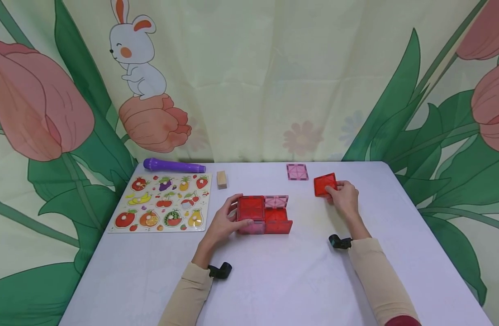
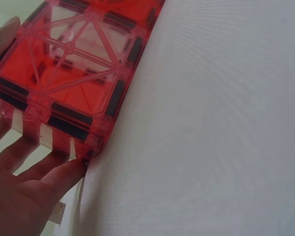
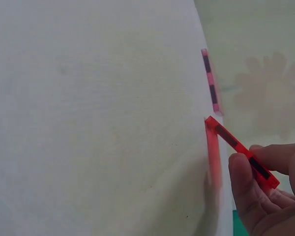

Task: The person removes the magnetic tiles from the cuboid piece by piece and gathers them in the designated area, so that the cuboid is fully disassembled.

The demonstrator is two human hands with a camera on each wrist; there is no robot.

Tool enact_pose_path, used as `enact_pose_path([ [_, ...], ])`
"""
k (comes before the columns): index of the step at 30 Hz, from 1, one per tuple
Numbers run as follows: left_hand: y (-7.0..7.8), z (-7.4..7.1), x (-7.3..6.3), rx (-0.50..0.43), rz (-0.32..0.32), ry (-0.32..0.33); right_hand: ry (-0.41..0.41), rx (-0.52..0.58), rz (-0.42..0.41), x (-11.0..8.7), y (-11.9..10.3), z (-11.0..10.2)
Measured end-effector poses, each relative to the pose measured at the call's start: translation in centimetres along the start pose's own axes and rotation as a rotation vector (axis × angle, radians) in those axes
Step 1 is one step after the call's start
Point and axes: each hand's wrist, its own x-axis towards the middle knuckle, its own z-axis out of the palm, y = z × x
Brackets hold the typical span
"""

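At the table (image 1: 282, 280), flat translucent red tile (image 1: 323, 183) in right grip (image 1: 346, 199), glossy pink-and-red box (image 1: 251, 209) in left grip (image 1: 220, 226)

Brt head cam, dimmer wrist cams

Fruit board (image 1: 157, 210) left of tile structure (image 1: 251, 209); microphone (image 1: 173, 166) behind board; loose tile (image 1: 297, 172) behind structure, rightward.

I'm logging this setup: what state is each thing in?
Tile structure, left part covered, right part open-topped
Red tile, held tilted
Left hand, holding the tile structure
Right hand, pinching the red tile
Pink tile, lying flat
Fruit board, lying flat
Purple microphone, lying on its side
Wooden block, untouched
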Motion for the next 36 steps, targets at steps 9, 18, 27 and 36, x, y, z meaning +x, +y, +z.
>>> enact_pose_path([
  [9,0.0,0.1,0.0,-0.003,0.001,0.008,0.037,0.010,0.017,2.2,-0.3,0.1],
  [18,0.1,0.1,0.0,-0.006,0.000,0.012,0.004,0.026,0.095,3.1,-0.8,0.6],
  [27,0.0,0.1,0.0,-0.007,0.000,0.012,0.018,0.011,0.077,3.9,-1.1,1.2],
  [36,0.1,0.2,-0.1,-0.008,0.011,0.008,0.045,0.008,0.086,4.7,-1.2,1.6],
])
